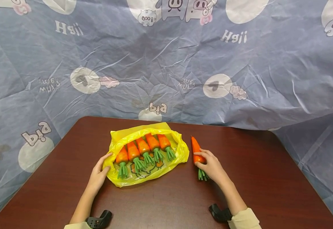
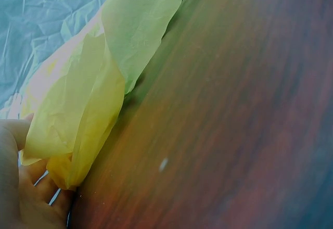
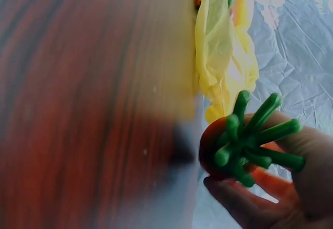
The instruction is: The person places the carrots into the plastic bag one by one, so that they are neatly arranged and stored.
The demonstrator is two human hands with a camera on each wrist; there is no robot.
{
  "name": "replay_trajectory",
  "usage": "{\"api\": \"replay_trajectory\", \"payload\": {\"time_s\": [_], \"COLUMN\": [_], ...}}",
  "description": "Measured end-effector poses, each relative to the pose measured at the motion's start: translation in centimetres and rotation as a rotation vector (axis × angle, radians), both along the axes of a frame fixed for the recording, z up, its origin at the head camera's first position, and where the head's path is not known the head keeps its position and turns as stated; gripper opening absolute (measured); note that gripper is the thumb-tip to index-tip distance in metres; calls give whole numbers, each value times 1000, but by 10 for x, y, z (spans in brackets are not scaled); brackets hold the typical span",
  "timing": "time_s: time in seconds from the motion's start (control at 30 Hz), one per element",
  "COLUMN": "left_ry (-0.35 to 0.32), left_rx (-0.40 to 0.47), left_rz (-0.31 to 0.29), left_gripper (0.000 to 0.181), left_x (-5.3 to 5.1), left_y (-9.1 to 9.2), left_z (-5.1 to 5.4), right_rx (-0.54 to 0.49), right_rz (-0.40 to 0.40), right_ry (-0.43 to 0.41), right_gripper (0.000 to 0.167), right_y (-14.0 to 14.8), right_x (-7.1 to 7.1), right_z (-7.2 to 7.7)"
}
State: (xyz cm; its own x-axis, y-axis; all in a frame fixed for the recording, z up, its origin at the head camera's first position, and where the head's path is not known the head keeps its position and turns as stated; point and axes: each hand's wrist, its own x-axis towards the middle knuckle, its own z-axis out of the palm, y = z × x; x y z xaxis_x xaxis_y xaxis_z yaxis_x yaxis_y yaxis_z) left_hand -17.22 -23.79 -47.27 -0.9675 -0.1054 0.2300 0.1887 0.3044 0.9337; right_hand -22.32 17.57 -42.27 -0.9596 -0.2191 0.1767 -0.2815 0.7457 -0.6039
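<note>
A yellow plastic bag lies with its mouth spread wide on the table. Several orange carrots with green stalks lie in a row inside it, stalks toward the person. My left hand holds the bag's left edge, thumb and fingers on either side of the plastic in the left wrist view. To the right of the bag, my right hand grips a single carrot near its thick end. Its tip points away from the person. In the right wrist view this carrot's green stalks face the camera.
The dark brown wooden table has its far edge close behind the bag. A blue-grey cartoon-printed sheet hangs behind and beside it. Black wrist devices sit on both forearms.
</note>
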Motion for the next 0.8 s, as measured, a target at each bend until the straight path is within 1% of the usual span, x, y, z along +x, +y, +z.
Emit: {"api": "replay_trajectory", "payload": {"time_s": [0.13,0.27,0.4,0.5,0.67,0.8], "left_ry": [-17,-30,-25,-17,-15,-5], "left_rx": [19,32,26,24,31,24], "left_rz": [-10,-17,-10,-8,-19,-21], "left_gripper": [48,48,47,47,49,48], "left_x": [0,2,2,2,1,1], "left_y": [0,0,0,0,0,0], "left_z": [0,1,1,1,1,2], "right_rx": [-18,-31,-37,-37,-36,-24], "right_rz": [8,21,42,72,136,173], "right_ry": [23,44,79,102,95,86], "right_gripper": [35,35,35,35,34,34], "right_y": [1,-1,-5,-9,-17,-22], "right_x": [1,3,7,11,19,24], "right_z": [6,15,26,34,42,44]}}
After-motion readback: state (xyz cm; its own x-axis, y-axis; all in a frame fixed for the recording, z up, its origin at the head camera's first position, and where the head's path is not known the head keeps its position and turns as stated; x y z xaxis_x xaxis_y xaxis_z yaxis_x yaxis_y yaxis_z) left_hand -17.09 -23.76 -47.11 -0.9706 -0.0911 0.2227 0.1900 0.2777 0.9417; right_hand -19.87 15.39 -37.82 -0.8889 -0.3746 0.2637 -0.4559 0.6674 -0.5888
